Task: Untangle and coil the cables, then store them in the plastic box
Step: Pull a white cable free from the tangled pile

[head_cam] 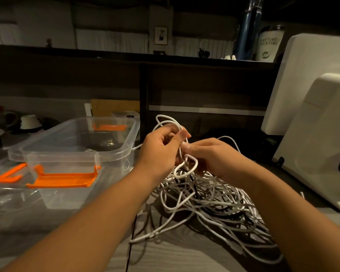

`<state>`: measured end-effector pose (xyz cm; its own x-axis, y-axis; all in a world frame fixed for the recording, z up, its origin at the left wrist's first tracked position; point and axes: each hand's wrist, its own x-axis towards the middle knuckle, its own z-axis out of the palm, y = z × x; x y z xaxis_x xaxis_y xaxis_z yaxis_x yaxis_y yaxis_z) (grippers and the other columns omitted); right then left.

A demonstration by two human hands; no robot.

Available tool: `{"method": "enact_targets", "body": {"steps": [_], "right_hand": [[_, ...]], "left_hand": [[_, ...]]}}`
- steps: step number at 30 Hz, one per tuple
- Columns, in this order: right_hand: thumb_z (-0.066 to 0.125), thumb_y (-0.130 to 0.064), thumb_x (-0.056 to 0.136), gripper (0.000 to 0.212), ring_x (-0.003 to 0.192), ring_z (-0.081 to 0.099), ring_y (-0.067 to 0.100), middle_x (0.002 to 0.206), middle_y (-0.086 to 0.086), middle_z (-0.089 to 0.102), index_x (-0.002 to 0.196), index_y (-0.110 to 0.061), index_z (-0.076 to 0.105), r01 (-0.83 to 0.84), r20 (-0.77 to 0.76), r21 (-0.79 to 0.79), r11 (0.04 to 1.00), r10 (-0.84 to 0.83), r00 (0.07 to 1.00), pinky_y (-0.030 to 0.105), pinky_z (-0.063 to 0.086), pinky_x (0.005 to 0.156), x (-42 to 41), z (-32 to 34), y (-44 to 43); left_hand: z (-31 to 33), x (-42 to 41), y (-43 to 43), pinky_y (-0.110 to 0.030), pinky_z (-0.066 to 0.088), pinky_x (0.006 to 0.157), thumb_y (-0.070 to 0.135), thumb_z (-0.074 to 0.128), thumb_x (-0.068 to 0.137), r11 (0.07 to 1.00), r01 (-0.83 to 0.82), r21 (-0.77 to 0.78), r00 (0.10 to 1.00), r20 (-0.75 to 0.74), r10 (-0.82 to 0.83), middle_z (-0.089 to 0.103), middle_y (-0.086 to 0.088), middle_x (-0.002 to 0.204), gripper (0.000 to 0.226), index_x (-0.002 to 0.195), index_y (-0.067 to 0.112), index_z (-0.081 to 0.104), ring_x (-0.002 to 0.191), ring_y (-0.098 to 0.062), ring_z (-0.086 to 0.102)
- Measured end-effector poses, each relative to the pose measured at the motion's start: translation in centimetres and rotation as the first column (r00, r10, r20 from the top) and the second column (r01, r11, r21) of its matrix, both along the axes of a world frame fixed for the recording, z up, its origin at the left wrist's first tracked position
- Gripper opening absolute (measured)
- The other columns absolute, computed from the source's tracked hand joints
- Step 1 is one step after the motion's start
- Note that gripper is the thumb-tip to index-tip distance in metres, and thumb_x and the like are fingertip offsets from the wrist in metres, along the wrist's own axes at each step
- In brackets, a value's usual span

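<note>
White cable tangle [214, 193], ends indiscernible

Clear glossy plastic box [114, 154]

- grey wood-grain counter [185, 258], dimly lit;
- clear plastic box [67, 197] with orange latches, open, standing at the left;
- clear lid [6, 195] with an orange clip [10, 174], lying flat at the box's left;
- tangled heap of white and black cables [210, 197], right of the box;
- white device [322, 146] on its base at the right edge;
- white cup [28, 121], far left, behind the box.
</note>
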<state>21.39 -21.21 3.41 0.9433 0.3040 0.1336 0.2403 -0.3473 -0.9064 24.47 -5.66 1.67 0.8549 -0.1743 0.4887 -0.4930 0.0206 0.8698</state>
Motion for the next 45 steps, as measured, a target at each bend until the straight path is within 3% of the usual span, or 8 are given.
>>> {"method": "enact_targets", "body": {"steps": [5,10,14,23,29,34,41,45], "right_hand": [[0.068,-0.033,0.088,0.028,0.067,0.051,0.016,0.079,0.01,0.063,0.093,-0.008,0.08,0.038,0.025,0.044,0.998,-0.04,0.999,0.026,0.043,0.063,0.1,-0.1,-0.3],[0.059,-0.012,0.094,0.019,0.06,0.051,0.01,0.076,0.009,0.059,0.088,0.0,0.072,0.121,-0.061,0.458,0.881,-0.104,0.993,0.019,0.042,0.055,0.4,0.2,-0.5],[0.052,-0.012,0.101,0.023,0.055,0.051,0.008,0.066,0.005,0.057,0.089,-0.001,0.07,0.2,-0.154,0.622,0.757,-0.131,0.979,0.015,0.046,0.048,0.2,0.7,-0.5],[0.061,-0.016,0.1,0.019,0.056,0.059,0.004,0.064,-0.001,0.064,0.094,-0.001,0.071,0.408,-0.214,0.795,0.449,-0.422,0.881,0.015,0.051,0.054,1.2,0.6,-2.0],[0.069,-0.005,0.093,0.012,0.061,0.065,0.009,0.075,0.007,0.066,0.1,0.005,0.071,0.411,-0.22,0.805,0.427,-0.428,0.876,0.018,0.055,0.057,1.4,0.2,-1.7],[0.063,-0.002,0.095,0.009,0.063,0.066,0.012,0.08,0.011,0.066,0.1,0.004,0.067,0.364,-0.217,0.779,0.511,-0.325,0.92,0.019,0.056,0.057,1.1,0.4,-1.4],[0.053,-0.002,0.099,0.017,0.063,0.064,0.014,0.073,0.008,0.067,0.105,0.005,0.067,0.275,-0.159,0.667,0.692,-0.228,0.961,0.021,0.058,0.058,0.5,0.4,-0.4],[0.053,-0.002,0.1,0.015,0.059,0.065,0.013,0.07,0.008,0.068,0.099,0.004,0.066,0.266,-0.151,0.626,0.733,-0.221,0.964,0.021,0.058,0.055,0.4,0.3,0.1]], "left_hand": [[-0.3,0.1,-0.3,-0.022,0.054,0.062,0.032,0.059,0.099,0.997,0.042,-0.062,0.996,-0.074,-0.047,0.07,0.002,0.074,0.022,0.097,0.016,0.075,0.071,-0.009,0.069],[0.1,-0.5,-0.5,-0.038,0.06,0.081,0.011,0.043,0.105,0.922,0.234,-0.308,0.89,-0.313,-0.331,0.075,-0.009,0.087,0.024,0.102,0.005,0.066,0.082,-0.02,0.073],[-0.9,-0.5,-1.1,-0.036,0.058,0.082,0.006,0.059,0.098,0.968,0.249,-0.035,0.942,-0.225,-0.25,0.076,-0.01,0.1,0.015,0.11,0.008,0.068,0.089,-0.02,0.072],[-1.8,-0.1,-0.1,-0.031,0.053,0.066,0.01,0.065,0.095,0.898,0.191,0.396,0.981,-0.088,-0.17,0.066,0.001,0.064,0.022,0.074,0.014,0.071,0.062,-0.01,0.061],[-0.6,-1.0,0.3,-0.021,0.036,0.056,0.02,0.055,0.081,0.866,0.279,0.415,0.96,-0.091,-0.266,0.052,0.003,0.059,0.019,0.064,0.014,0.061,0.058,-0.011,0.044],[-1.2,-0.7,0.1,-0.022,0.04,0.057,0.02,0.058,0.096,0.827,0.021,0.562,0.999,0.013,-0.035,0.059,0.014,0.064,0.019,0.078,0.023,0.064,0.056,-0.002,0.051],[-0.5,-0.4,0.3,-0.033,0.053,0.075,0.014,0.07,0.088,0.994,-0.054,0.093,0.998,-0.01,0.055,0.064,-0.007,0.098,0.019,0.1,0.026,0.062,0.091,-0.021,0.063],[-0.7,-0.5,0.1,-0.025,0.057,0.077,0.004,0.068,0.092,0.994,0.012,0.108,0.999,0.04,-0.016,0.069,-0.002,0.099,0.031,0.103,0.033,0.066,0.091,-0.013,0.068]]}}
